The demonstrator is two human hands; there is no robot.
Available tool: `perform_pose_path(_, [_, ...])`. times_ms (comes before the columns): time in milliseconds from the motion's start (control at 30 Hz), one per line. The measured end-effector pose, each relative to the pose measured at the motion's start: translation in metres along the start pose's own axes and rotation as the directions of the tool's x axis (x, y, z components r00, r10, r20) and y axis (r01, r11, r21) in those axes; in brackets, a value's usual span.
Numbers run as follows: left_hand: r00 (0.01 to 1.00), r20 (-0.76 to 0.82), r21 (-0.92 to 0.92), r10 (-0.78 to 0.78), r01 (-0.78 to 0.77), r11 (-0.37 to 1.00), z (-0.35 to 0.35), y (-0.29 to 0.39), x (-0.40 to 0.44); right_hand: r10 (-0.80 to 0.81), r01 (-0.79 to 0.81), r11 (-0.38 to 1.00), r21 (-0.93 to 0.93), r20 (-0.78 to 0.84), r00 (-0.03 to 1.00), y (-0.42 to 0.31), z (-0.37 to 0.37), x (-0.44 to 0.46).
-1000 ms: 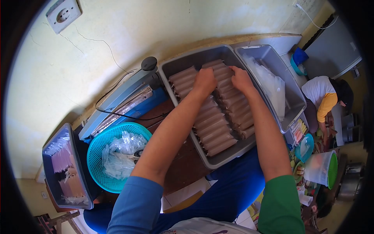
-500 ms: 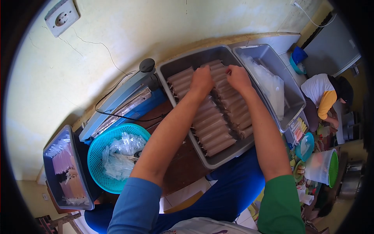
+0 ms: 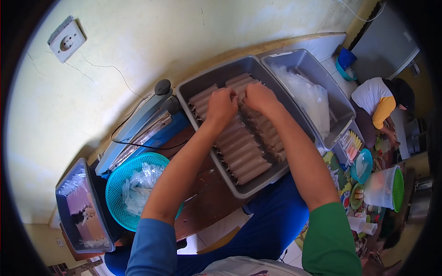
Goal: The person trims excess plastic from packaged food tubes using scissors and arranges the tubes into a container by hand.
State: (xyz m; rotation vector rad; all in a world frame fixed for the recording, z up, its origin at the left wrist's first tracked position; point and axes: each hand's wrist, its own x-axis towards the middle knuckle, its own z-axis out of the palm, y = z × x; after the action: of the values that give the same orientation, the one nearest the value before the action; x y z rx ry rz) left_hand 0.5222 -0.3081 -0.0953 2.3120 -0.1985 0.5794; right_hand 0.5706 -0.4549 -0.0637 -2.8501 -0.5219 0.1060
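A grey tub (image 3: pixel 199 177) holds brown, tube-shaped packets (image 3: pixel 244 154) in clear wrap, laid side by side in two long rows. Over the upper left row is my left hand (image 3: pixel 222 106), its fingers curled together in a pinch. My right hand (image 3: pixel 260 97) faces it a short gap away, fingertips likewise pinched, above the right row. What lies between the fingertips of either hand is too small or hidden to name. Packets lie directly beneath both hands.
Left stand a blue heat sealer (image 3: pixel 133 131), a turquoise basket (image 3: pixel 115 195) of clear plastic bags and a tub (image 3: pixel 62 207) of pink and tan packets. Right, another grey tub (image 3: pixel 343 110) holds plastic sheets (image 3: pixel 306 96). A co-worker (image 3: pixel 380 99) bends beside a lidded bucket (image 3: pixel 382 188).
Both hands have shifted left and slightly down, with the fingertips now closer together. The view has moved a little, so the tubs appear shifted. The co-worker's posture looks nearly the same.
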Motion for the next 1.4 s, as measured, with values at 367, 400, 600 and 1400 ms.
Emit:
perform_pose_path(367, [0.997, 0.059, -0.055, -0.059, 0.062, 0.997, -0.122, 0.013, -0.06, -0.194, 0.195, 0.981, -0.014, 0.045, 0.98, -0.054, -0.022, -0.029])
perform_pose_path(400, [0.994, 0.086, -0.046, -0.073, 0.077, 0.996, -0.137, 0.012, -0.07, -0.213, 0.214, 0.977, -0.009, 0.048, 0.976, -0.057, -0.02, -0.031])
perform_pose_path(600, [0.982, 0.112, 0.055, -0.154, 0.149, 0.987, -0.225, 0.004, -0.137, -0.374, 0.373, 0.916, 0.151, -0.023, 0.927, -0.103, -0.024, -0.071])
perform_pose_path(1400, [0.833, -0.204, -0.01, -0.515, 0.524, 0.852, -0.428, -0.018, -0.314, -0.874, 0.791, 0.434, 0.43, -0.011, 0.486, -0.369, 0.04, -0.164])
